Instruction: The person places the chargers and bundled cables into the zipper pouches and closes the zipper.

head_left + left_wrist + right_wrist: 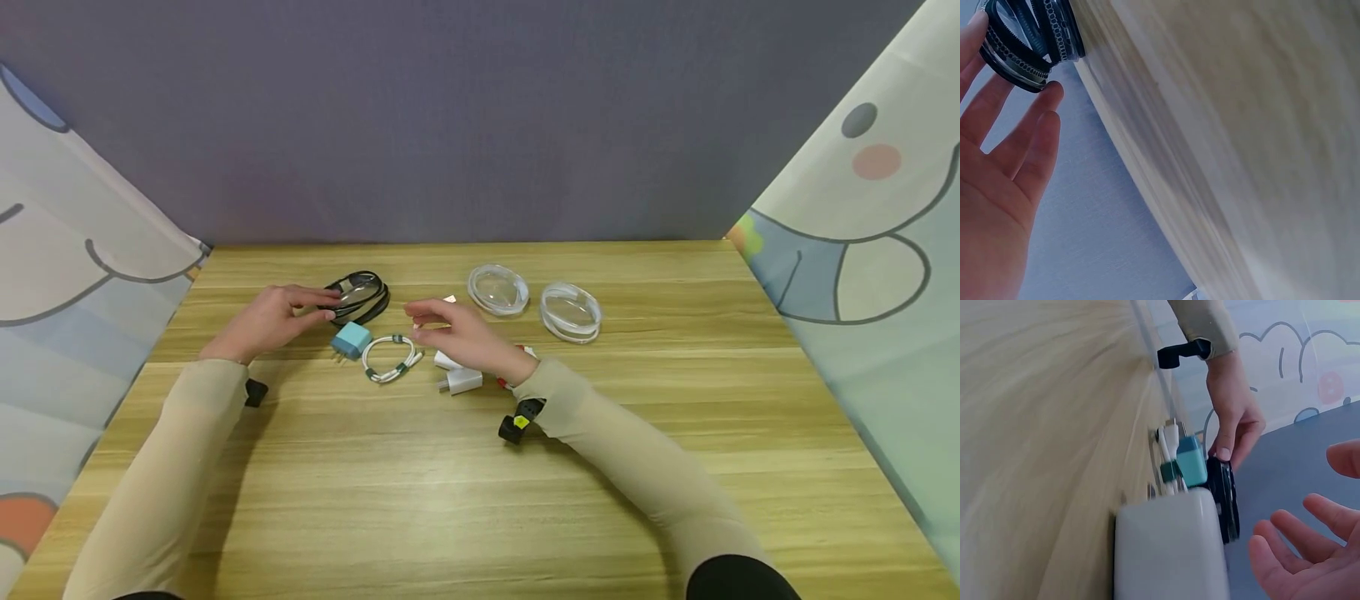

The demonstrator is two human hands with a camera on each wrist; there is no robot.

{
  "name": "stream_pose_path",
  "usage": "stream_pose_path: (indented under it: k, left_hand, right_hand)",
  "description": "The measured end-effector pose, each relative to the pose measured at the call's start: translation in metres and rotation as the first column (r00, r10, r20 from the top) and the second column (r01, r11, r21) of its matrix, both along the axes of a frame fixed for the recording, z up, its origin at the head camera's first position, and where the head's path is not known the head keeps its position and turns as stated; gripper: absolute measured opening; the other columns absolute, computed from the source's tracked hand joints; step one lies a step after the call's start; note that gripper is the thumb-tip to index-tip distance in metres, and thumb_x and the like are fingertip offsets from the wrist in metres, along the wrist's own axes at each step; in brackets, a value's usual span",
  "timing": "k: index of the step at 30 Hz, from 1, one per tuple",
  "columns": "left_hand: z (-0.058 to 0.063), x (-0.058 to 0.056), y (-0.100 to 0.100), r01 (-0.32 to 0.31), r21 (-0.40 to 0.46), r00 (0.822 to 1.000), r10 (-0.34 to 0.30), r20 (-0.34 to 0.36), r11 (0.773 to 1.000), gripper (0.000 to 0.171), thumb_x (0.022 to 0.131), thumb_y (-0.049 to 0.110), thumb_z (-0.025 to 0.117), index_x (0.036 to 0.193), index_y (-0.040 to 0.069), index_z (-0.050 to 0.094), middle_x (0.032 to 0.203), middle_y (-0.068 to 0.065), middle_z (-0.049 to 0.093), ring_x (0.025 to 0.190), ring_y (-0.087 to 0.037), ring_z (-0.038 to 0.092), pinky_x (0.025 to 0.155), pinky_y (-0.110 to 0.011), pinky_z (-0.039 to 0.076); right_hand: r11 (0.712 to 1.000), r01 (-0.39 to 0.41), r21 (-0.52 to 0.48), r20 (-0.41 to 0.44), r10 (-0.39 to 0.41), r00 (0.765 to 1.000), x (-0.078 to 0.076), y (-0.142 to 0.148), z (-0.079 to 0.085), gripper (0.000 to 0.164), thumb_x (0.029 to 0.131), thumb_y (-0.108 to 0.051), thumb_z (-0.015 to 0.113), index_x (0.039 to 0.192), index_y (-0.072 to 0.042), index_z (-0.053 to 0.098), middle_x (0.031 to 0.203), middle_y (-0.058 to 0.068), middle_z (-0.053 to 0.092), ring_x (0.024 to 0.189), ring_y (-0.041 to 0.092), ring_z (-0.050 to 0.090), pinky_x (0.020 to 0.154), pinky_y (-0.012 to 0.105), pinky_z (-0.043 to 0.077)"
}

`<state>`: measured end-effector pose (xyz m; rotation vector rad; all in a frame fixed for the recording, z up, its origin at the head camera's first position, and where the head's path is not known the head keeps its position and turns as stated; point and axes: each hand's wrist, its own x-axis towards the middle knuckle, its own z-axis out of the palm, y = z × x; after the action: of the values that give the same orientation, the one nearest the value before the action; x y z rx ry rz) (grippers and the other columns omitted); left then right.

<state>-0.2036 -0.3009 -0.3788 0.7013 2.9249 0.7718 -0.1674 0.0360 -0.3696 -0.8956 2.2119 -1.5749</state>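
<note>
My left hand point(262, 321) is at the back left of the table and pinches a coiled black cable point(384, 302) between thumb and fingers. In the left wrist view, the black cable point(1019, 55) stands at the fingertips, its loops tilted up. My right hand point(468, 337), fingers loosely bent and holding nothing, hovers over white charger plugs point(465, 381) in the middle. The right wrist view shows this right hand point(1316, 550) apart from the black coil point(1234, 506). Just in front of the coil lies a blue charger plug point(351, 340). Beside it is a white cable coil point(386, 379) with green ties.
Two white cable coils, one behind point(474, 292) and another farther right point(573, 337), lie on the wooden table point(450, 500). A red-and-white item point(502, 383) is mostly hidden under my right wrist. A grey panel point(480, 125) stands along the back edge.
</note>
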Motion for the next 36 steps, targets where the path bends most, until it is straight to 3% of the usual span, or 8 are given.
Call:
stream_pose_path:
  k: [4, 11, 18, 25, 33, 36]
  left_hand:
    - [0.0, -0.001, 0.0, 0.0, 0.009, 1.0, 0.0, -0.002, 1.0, 0.031, 0.097, 0.027, 0.067, 0.125, 0.014, 0.072, 0.135, -0.003, 0.063, 0.099, -0.02, 0.058, 0.063, -0.031, 0.041]
    - [0.002, -0.003, 0.0, -0.018, 0.036, 1.0, 0.017, 0.014, 0.999, 0.029, 0.097, 0.027, 0.067, 0.123, 0.015, 0.073, 0.134, -0.003, 0.063, 0.125, -0.027, 0.055, 0.084, -0.045, 0.046]
    - [0.003, -0.002, -0.001, -0.022, 0.025, 1.0, 0.022, 0.0, 0.999, 0.029, 0.097, 0.028, 0.067, 0.123, 0.016, 0.073, 0.133, -0.002, 0.064, 0.12, -0.024, 0.056, 0.078, -0.041, 0.046]
    - [0.002, -0.001, -0.002, -0.037, 0.025, 0.999, 0.037, 0.016, 0.999, 0.029, 0.097, 0.028, 0.067, 0.124, 0.017, 0.073, 0.134, -0.003, 0.064, 0.116, -0.023, 0.057, 0.076, -0.039, 0.046]
    - [-0.002, 0.001, -0.004, -0.057, 0.027, 0.997, 0.056, 0.05, 0.998, 0.034, 0.098, 0.038, 0.063, 0.125, 0.018, 0.072, 0.135, -0.002, 0.063, 0.121, -0.026, 0.056, 0.079, -0.044, 0.048]
    - [-0.003, 0.001, -0.004, -0.064, 0.031, 0.997, 0.062, 0.054, 0.997, 0.035, 0.098, 0.038, 0.063, 0.126, 0.017, 0.072, 0.134, -0.005, 0.063, 0.12, -0.027, 0.057, 0.079, -0.044, 0.048]
  right_hand:
    - [1.0, 0.01, 0.021, 0.011, -0.01, 1.0, -0.001, -0.012, -0.002, 0.044, 0.101, -0.017, 0.06, 0.142, -0.003, 0.053, 0.138, 0.009, 0.058, 0.124, 0.018, 0.056, 0.096, 0.024, 0.047]
    - [1.0, 0.009, -0.025, 0.098, -0.006, 0.995, 0.001, -0.034, 0.001, 0.044, 0.101, -0.018, 0.061, 0.142, -0.005, 0.053, 0.14, 0.01, 0.057, 0.124, 0.016, 0.055, 0.097, 0.024, 0.046]
    - [0.995, 0.082, -0.048, 0.142, -0.075, 0.987, 0.006, -0.059, 0.001, 0.044, 0.096, -0.014, 0.067, 0.139, -0.009, 0.056, 0.137, 0.009, 0.059, 0.124, 0.018, 0.056, 0.094, 0.023, 0.047]
    - [0.981, 0.189, -0.048, 0.186, -0.177, 0.966, 0.005, -0.08, -0.01, 0.048, 0.092, -0.015, 0.073, 0.137, -0.008, 0.059, 0.136, 0.006, 0.06, 0.122, 0.016, 0.057, 0.091, 0.022, 0.047]
    - [0.941, 0.334, 0.058, 0.145, -0.339, 0.929, 0.006, -0.101, -0.023, 0.053, 0.085, -0.022, 0.081, 0.134, -0.014, 0.063, 0.13, -0.002, 0.064, 0.116, 0.011, 0.059, 0.09, 0.022, 0.047]
    - [0.924, 0.36, 0.127, 0.054, -0.369, 0.928, 0.008, -0.106, -0.028, 0.056, 0.083, -0.023, 0.083, 0.135, -0.013, 0.062, 0.129, -0.002, 0.065, 0.113, 0.011, 0.06, 0.089, 0.021, 0.047]
